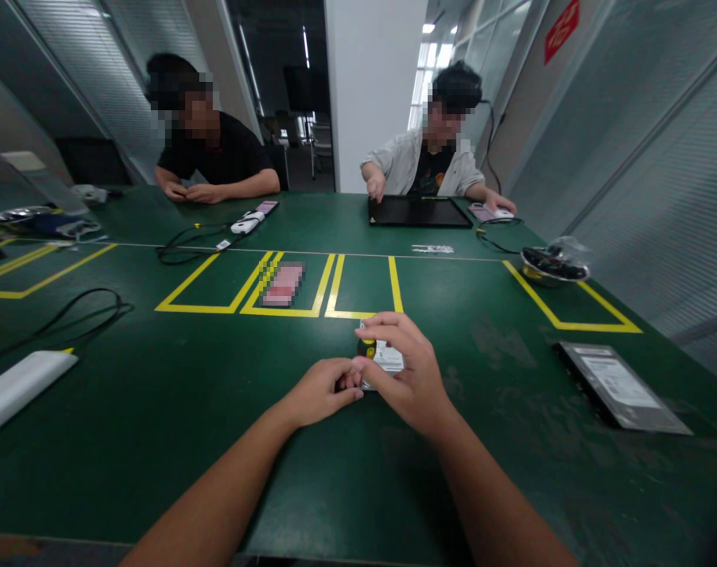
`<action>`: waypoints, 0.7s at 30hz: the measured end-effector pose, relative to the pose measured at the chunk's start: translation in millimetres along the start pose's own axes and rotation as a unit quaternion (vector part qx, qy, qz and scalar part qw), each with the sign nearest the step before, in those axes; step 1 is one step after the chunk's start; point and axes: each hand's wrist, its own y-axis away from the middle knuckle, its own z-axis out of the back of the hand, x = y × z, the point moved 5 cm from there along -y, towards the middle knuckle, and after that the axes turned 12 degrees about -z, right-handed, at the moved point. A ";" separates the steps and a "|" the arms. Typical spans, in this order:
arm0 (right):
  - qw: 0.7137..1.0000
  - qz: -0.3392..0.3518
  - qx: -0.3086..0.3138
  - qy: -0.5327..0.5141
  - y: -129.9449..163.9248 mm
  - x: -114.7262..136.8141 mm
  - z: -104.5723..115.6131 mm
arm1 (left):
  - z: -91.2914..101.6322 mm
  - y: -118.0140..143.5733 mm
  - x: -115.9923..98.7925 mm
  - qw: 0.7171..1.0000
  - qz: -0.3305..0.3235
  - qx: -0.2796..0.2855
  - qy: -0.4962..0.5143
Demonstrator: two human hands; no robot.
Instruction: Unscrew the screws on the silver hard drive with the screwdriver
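Observation:
A silver hard drive with a white label (pixel 389 358) lies on the green table, partly covered by my hands. My right hand (pixel 406 366) arches over it, thumb and fingers closed around a screwdriver with a black and yellow handle (pixel 367 348). The screwdriver stands roughly upright over the drive's left side; its tip is hidden. At that same side, my left hand (pixel 328 387) has its fingers curled in against the drive's edge, close to my right thumb. What lies under those fingers is mostly hidden.
A larger drive (pixel 621 386) lies at right, near a metal bowl of dark parts (pixel 554 266). Yellow tape rectangles and a phone (pixel 283 284) are ahead; a white case (pixel 24 390) is at left. Two people sit opposite, one touching a black panel (pixel 420 212).

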 end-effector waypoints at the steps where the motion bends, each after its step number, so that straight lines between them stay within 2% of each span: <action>1: 1.000 -0.007 -0.013 0.006 -0.1 -0.7 0.8 | 0.2 0.1 0.1 1.000 0.001 -0.001 -0.002; 4: 0.999 -0.008 -0.029 0.021 -0.7 0.7 2.1 | 0.3 0.0 -1.1 1.000 -0.006 0.003 0.004; 9: 1.000 0.007 0.015 -0.001 -0.9 3.0 -1.3 | 0.2 -0.4 -2.0 1.000 -0.013 0.001 0.008; 14: 0.999 -0.010 -0.027 0.016 -2.4 -2.3 1.2 | -0.4 0.0 0.3 1.000 0.002 0.001 0.003; 21: 1.000 0.000 0.016 0.000 -2.0 -0.3 -1.2 | 0.1 0.2 -0.4 1.000 -0.002 -0.003 0.004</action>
